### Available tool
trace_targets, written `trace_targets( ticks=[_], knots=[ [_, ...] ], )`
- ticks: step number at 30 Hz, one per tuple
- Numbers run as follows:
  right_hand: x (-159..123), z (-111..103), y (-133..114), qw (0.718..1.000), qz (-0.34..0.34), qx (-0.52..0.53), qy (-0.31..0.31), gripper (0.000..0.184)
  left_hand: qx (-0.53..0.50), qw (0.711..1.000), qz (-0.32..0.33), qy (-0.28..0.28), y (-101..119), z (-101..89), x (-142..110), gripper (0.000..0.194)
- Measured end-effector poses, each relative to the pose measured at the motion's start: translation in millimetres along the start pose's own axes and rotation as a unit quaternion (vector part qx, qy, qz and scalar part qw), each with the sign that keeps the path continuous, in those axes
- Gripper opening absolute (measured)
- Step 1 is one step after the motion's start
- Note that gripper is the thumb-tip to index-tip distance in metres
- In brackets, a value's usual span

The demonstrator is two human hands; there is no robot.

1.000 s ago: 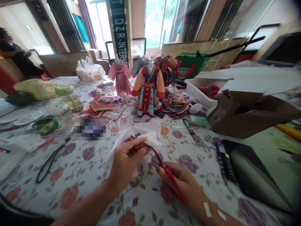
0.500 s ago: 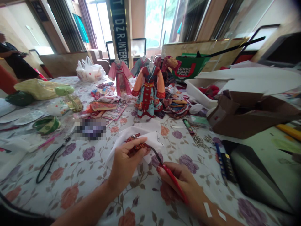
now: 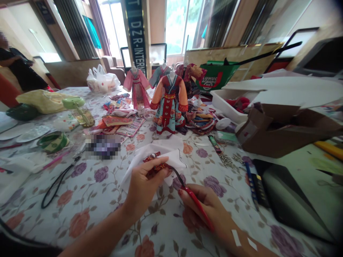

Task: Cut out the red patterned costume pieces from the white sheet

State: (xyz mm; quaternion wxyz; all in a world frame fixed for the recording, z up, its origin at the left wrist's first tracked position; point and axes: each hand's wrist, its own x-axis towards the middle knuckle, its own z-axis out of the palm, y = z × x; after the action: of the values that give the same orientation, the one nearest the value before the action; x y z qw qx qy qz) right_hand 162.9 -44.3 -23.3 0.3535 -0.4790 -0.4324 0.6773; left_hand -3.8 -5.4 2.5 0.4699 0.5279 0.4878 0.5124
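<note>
Left hand (image 3: 143,187) curled; right hand (image 3: 203,210) pinching, just beside it.

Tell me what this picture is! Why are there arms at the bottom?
This picture comes from a camera worn on a person's head, so you see what that person sees. There is no machine here, just two bare hands. The left hand pinches a small red patterned piece in front of a white cloth. The right hand holds a red-handled tool, and its thin dark tip reaches toward that piece. The arms show at the bottom because they belong to the person wearing the camera. The table has a flowered tablecloth. Farther away stands a doll in a red, orange and blue costume, with a pink doll costume behind it.
</note>
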Motion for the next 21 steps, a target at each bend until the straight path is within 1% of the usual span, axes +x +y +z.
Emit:
trace_targets(
  ticks=[5, 10, 17, 21],
  knots=[
    [0.2, 0.4, 0.9, 1.0, -0.002, 0.002, 0.001, 0.043, 0.015, 1.0, 0.004, 0.003, -0.5, 0.3, 0.1, 0.027],
    [0.0, 1.4, 0.0, 1.0, 0.004, -0.007, 0.006, 0.047, 0.008, 1.0, 0.0, 0.006, -0.6, 0.7, 0.1, 0.026],
    [0.2, 0.3, 1.6, 1.0, 0.001, -0.005, 0.0, 0.041, -0.026, 1.0, -0.012, 0.002, 1.4, 2.4, 0.2, 0.026],
    [0.0, 0.5, -1.5, 1.0, -0.002, -0.013, 0.0, 0.041, 0.006, 1.0, 0.0, 0.003, 0.3, 1.4, 0.3, 0.027]
  ],
)
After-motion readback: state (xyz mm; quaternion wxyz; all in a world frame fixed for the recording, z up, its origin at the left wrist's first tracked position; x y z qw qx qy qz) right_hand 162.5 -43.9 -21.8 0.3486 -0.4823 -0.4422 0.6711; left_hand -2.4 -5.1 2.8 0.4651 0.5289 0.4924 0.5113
